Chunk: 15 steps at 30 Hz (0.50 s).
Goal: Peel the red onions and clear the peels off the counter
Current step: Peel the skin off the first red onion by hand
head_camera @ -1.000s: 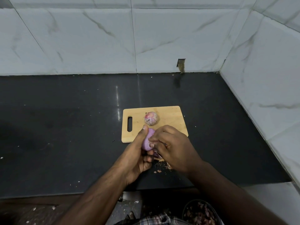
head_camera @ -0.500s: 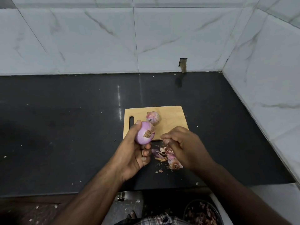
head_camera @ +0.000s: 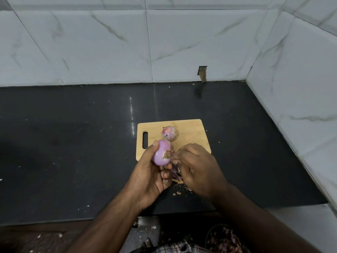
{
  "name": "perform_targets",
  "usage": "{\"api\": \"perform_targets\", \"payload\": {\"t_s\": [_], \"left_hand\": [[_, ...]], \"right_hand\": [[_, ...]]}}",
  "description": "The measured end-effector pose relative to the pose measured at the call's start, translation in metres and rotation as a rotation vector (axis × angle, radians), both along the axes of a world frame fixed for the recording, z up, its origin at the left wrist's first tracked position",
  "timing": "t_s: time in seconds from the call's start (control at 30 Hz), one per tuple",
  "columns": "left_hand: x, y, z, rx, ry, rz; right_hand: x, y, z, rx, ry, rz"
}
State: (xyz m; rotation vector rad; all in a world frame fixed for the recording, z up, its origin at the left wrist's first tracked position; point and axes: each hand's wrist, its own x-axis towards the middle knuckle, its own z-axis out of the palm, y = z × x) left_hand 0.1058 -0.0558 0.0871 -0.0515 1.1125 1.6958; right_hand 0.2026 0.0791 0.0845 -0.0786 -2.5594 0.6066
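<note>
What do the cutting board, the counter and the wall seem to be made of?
The cutting board looks like pale wood with a matte finish: faint grain shows. The counter looks like polished dark stone, perhaps granite, since it reflects light. The wall appears to be glossy white tiles with grey marble-like veins and joint lines; real marble or ceramic cannot be told.

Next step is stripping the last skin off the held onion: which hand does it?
Right. The left hand grips the onion, root end showing; the right hand sits beside that end, fingertips at the onion, so it likely peels.
</note>
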Motion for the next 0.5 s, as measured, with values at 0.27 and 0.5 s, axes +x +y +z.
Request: {"api": "perform_targets", "payload": {"t_s": [0.27, 0.5], "left_hand": [[-0.018, -0.019, -0.011, 0.148, -0.029, 0.006], [-0.015, -0.024, -0.015, 0.219, 0.056, -0.076]], "right_hand": [[0.013, 0.020, -0.001, -0.219, -0.243, -0.133], [0.014, 0.022, 0.013, -0.231, -0.422, -0.135]]}}
